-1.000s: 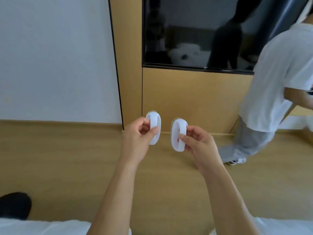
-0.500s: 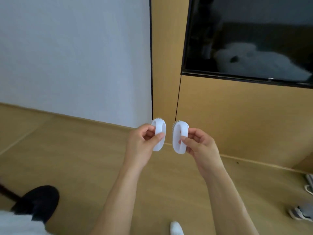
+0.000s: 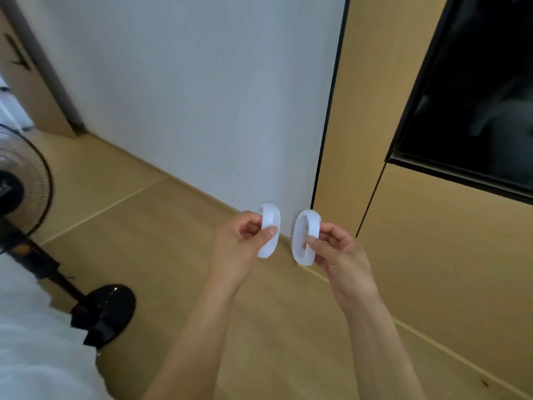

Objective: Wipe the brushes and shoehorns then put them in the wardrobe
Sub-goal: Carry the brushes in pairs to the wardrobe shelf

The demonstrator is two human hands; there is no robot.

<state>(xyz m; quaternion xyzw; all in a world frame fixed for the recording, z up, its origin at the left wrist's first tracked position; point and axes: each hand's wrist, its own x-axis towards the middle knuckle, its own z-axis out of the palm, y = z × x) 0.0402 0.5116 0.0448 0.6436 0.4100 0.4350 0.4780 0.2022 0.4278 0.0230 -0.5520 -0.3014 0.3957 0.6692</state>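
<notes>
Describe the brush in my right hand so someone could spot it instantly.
Find the wooden cabinet beside the white wall. Before its lower corner, two hands hold matching white oval brushes side by side. Yours is the right brush, pinched by the right hand, nearer the cabinet, bristles showing along its left edge.

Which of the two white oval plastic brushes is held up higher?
The white oval plastic brush in the left hand sits higher. The matching brush pinched by the right hand hangs a little lower.

Two white brushes (image 3: 269, 229) (image 3: 305, 238), two hands (image 3: 245, 243) (image 3: 340, 255), one standing fan (image 3: 26, 197).
</notes>
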